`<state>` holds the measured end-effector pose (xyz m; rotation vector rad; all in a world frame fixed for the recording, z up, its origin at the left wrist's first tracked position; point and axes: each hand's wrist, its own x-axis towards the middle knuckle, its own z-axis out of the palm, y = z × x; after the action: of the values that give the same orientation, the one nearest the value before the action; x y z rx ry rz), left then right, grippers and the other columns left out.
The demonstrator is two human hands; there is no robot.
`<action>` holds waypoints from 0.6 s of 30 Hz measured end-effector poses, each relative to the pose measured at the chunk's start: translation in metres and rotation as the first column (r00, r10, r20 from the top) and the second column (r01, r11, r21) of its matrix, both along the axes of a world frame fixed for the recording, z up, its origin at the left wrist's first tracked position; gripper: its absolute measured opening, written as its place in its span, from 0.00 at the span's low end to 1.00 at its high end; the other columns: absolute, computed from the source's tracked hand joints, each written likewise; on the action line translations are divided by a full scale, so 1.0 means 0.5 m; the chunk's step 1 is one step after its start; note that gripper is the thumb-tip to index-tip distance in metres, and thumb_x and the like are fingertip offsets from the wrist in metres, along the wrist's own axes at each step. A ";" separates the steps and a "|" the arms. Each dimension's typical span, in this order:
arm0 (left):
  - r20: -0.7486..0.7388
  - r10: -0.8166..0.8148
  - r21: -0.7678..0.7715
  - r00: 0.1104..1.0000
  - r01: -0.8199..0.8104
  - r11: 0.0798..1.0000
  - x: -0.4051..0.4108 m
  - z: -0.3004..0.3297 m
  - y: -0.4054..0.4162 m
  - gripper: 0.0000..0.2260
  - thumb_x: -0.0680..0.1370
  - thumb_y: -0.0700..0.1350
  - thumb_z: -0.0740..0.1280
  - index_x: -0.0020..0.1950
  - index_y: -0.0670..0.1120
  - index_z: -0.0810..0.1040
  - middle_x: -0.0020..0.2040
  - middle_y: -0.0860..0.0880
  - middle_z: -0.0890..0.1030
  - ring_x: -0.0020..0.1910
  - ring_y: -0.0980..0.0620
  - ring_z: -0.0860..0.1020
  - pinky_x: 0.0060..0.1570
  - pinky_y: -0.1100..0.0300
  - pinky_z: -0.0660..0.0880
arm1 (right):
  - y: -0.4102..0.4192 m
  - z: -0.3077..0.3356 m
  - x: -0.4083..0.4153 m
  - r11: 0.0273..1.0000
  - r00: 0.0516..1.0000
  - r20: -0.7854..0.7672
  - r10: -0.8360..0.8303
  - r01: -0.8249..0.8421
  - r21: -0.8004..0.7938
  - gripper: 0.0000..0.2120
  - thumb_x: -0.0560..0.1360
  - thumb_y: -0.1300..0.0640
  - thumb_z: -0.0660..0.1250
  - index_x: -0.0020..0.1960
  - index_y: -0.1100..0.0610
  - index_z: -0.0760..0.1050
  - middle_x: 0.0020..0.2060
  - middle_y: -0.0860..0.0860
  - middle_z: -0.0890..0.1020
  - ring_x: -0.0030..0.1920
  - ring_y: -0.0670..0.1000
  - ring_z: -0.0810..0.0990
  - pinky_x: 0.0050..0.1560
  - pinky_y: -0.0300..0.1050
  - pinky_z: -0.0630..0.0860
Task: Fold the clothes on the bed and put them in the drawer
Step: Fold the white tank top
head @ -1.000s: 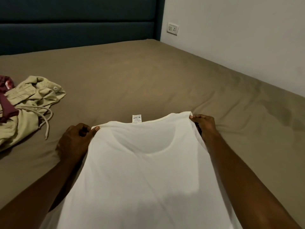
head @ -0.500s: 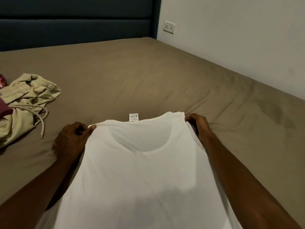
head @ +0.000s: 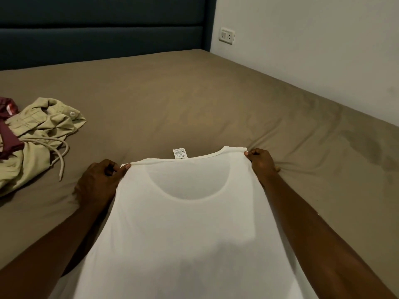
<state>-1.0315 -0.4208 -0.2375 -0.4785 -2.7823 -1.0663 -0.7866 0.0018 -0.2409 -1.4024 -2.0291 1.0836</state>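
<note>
Now L hand [head: 98,184] & R hand [head: 261,164] pinch white top's [head: 190,234] shoulders.

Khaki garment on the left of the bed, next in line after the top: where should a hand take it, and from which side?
Judging by its pose, grip the khaki garment at its buttoned edge, the far right corner of the heap. Come in from the right, over bare sheet. That corner is raised and free; the left side lies tangled with a maroon cloth, and the drawstring trails loose.

The head camera looks forward and down, close over the bed [head: 194,100], toward the headboard [head: 97,39].
</note>
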 end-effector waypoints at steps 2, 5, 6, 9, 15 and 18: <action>0.006 0.000 0.013 1.000 0.000 1.000 0.001 0.005 0.004 0.18 0.74 0.68 0.70 0.40 0.54 0.78 0.39 0.53 0.76 0.41 0.48 0.76 0.41 0.53 0.70 | -0.018 0.007 -0.007 0.997 0.985 0.163 -0.060 0.051 0.060 0.19 0.74 0.36 0.67 0.39 0.52 0.75 0.34 0.46 0.81 0.43 0.54 0.79 0.57 0.56 0.57; 0.018 0.000 0.036 1.000 0.000 0.999 0.004 0.009 0.004 0.19 0.73 0.69 0.70 0.41 0.54 0.79 0.38 0.53 0.79 0.40 0.49 0.78 0.40 0.53 0.72 | -0.027 0.018 -0.014 0.990 0.961 0.257 -0.101 0.073 0.117 0.19 0.76 0.36 0.66 0.42 0.52 0.74 0.43 0.49 0.84 0.52 0.56 0.81 0.59 0.55 0.55; 0.038 -0.013 0.040 0.999 0.011 0.999 0.004 0.014 0.001 0.20 0.73 0.70 0.68 0.41 0.54 0.80 0.37 0.53 0.80 0.39 0.49 0.79 0.41 0.52 0.75 | -0.029 0.017 -0.013 0.990 0.958 0.269 -0.101 0.070 0.124 0.19 0.76 0.35 0.66 0.43 0.52 0.73 0.46 0.50 0.85 0.54 0.57 0.81 0.62 0.56 0.56; 0.227 -0.099 0.088 0.969 0.081 0.993 0.006 0.049 -0.012 0.26 0.70 0.74 0.63 0.45 0.53 0.83 0.40 0.52 0.84 0.44 0.46 0.82 0.47 0.49 0.78 | -0.012 -0.002 0.004 0.999 0.973 0.227 -0.038 0.032 0.030 0.21 0.77 0.33 0.65 0.45 0.51 0.73 0.50 0.52 0.85 0.58 0.58 0.80 0.71 0.59 0.55; 0.455 -0.339 0.202 0.824 0.275 0.940 0.194 0.136 -0.122 0.33 0.80 0.56 0.70 0.81 0.50 0.61 0.73 0.53 0.72 0.69 0.54 0.72 0.65 0.59 0.65 | -0.079 0.134 0.116 0.769 0.935 -0.284 0.211 -0.338 -0.543 0.17 0.85 0.46 0.61 0.50 0.56 0.83 0.46 0.53 0.86 0.42 0.49 0.86 0.49 0.44 0.78; 0.297 -0.357 0.029 0.885 0.366 0.930 0.267 0.152 -0.227 0.30 0.78 0.58 0.72 0.76 0.49 0.69 0.68 0.49 0.78 0.65 0.47 0.77 0.60 0.57 0.69 | -0.125 0.173 0.172 0.729 0.915 -0.300 0.271 -0.399 -0.556 0.10 0.83 0.48 0.65 0.54 0.51 0.82 0.49 0.53 0.86 0.45 0.51 0.85 0.47 0.43 0.78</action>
<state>-0.8977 -0.5344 -0.1614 -0.9473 -3.0492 -1.2669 -0.7005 -0.0608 -0.1542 -1.1249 -1.9037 2.1037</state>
